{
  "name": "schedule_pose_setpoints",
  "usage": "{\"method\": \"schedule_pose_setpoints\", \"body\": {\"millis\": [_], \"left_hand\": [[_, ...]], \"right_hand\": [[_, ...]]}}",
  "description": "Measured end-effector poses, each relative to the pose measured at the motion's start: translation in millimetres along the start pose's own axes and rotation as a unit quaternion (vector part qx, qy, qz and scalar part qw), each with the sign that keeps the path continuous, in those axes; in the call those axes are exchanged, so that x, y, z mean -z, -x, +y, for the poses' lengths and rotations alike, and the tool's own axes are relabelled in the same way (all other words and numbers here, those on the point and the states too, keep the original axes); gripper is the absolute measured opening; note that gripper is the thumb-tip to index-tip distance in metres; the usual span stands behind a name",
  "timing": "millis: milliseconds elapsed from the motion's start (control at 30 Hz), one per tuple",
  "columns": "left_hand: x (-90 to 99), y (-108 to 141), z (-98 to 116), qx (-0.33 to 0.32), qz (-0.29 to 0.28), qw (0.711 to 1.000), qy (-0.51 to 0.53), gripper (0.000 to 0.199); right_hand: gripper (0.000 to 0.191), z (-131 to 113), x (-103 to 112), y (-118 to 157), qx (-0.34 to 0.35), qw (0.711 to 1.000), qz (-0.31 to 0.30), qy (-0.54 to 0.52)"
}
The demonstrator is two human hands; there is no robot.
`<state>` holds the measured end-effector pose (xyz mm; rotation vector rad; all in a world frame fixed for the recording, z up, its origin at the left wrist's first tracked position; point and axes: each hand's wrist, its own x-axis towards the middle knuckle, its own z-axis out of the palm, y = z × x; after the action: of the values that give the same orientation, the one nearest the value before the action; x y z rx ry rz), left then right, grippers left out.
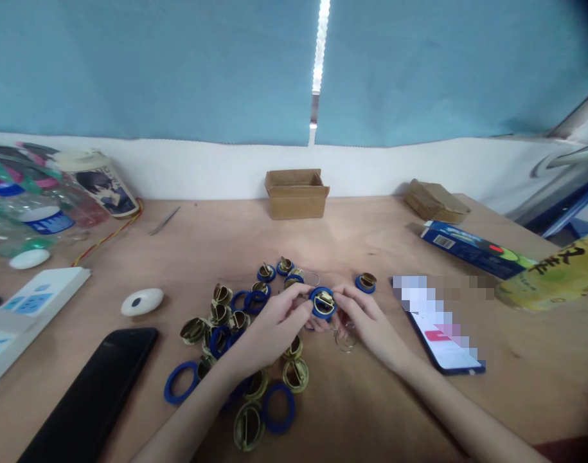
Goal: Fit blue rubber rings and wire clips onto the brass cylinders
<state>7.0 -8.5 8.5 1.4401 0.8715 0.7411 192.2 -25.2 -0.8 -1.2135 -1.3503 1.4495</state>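
Note:
A round brass-coloured metal fitting with a blue ring (323, 303) around it is held up over the table, its inner side with a crossbar facing me. My left hand (286, 316) pinches it from the left with thumb and fingers. From the right, the fingertips of my right hand (358, 318) close on its edge. Thin wire rings (344, 339) show below my right fingers; whether they are held or lie on the table I cannot tell. Around and under my left forearm lie loose blue rings (278, 408) and several bare brass-coloured fittings (249, 427).
Several blue-ringed fittings (366, 281) lie beyond my hands. A lit phone (438, 328) is at right, a dark phone (94, 392) at left. Cardboard boxes (297, 200), a blue box (472, 247), a yellow packet (554, 276), a white mouse-like object (142, 301), tweezers (165, 220) and bottles (47, 215) stand around.

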Motion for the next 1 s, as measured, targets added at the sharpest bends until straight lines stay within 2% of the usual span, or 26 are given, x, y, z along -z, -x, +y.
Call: {"method": "schedule_pose_setpoints", "body": {"millis": [100,467,733,1000], "left_hand": [[0.0,0.3,-2.5,-0.018,0.008,1.000,-0.024,0.027],[0.4,-0.5,-4.2,-0.034,0.009,0.999,-0.040,0.026],[-0.8,-0.7,-4.8,-0.034,0.042,0.996,-0.069,0.026],[3.0,-0.3,-3.2,-0.029,0.025,0.994,-0.105,0.025]], "right_hand": [[0.032,0.8,0.8,1.1,0.006,1.000,-0.011,0.003],[0.031,6.0,3.8,3.1,0.070,0.992,0.007,0.104],[0.026,5.3,5.9,4.0,0.076,0.988,0.004,0.132],[0.029,7.9,4.2,3.6,0.057,0.992,-0.004,0.109]]}}
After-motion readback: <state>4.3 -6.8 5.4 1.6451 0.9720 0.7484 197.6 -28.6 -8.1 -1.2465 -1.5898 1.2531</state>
